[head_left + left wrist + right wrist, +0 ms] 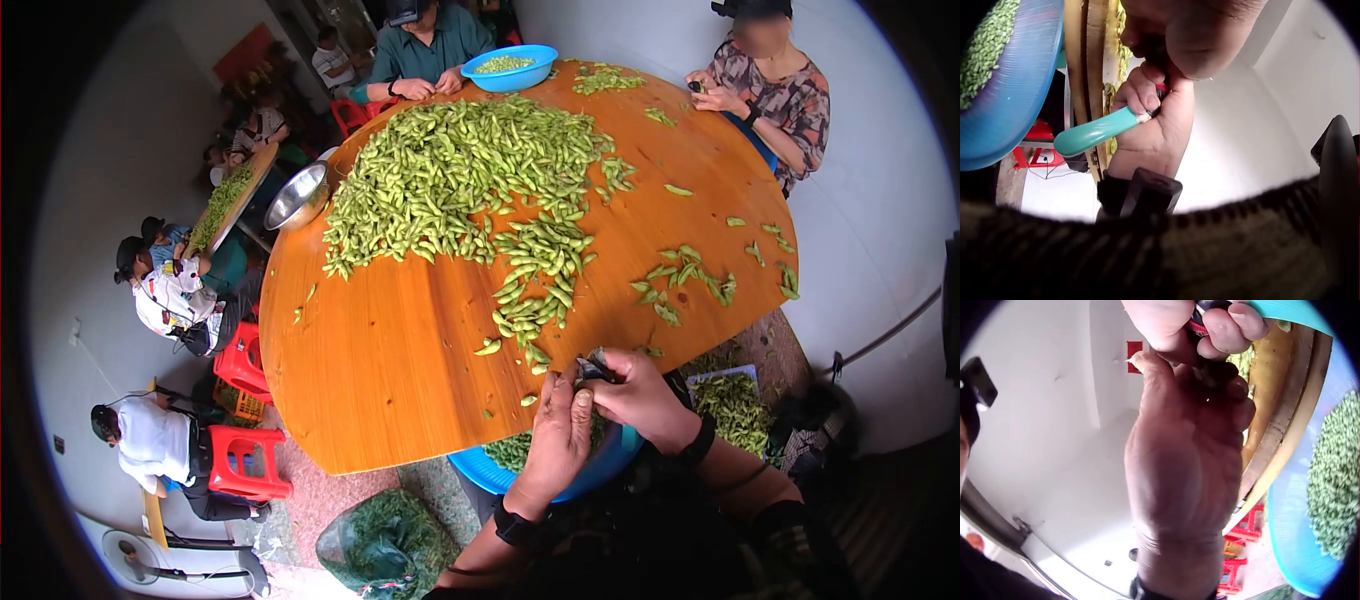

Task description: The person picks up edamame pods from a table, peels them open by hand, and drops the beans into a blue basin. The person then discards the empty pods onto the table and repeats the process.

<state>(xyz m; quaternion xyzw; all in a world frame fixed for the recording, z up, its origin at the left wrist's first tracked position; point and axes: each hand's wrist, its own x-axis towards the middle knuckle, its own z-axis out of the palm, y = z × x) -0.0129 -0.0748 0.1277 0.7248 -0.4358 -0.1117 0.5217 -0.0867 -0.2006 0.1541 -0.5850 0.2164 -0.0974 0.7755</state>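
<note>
My right hand (642, 402) grips a tool with a teal handle (1097, 132). The handle juts out below the curled fingers, and black and red parts show at the grip; its working end is hidden between the hands. Close against it, my left hand (562, 436) has its fingers curled toward the tool, thumb uppermost; I cannot tell what they hold. Both hands meet over the near edge of the wooden table (380, 370). Green bean pods (535, 280) trail from a large heap toward my fingertips. Beneath the hands is a blue basin (1029, 94) of shelled green beans (1338, 481).
Across the table one person sits by a blue bowl (512, 80); another sits at the right. A metal bowl (298, 197) stands at the table's left edge. On the floor are a green net bag (385, 545), red stools (245, 463) and a crate of pods (732, 400).
</note>
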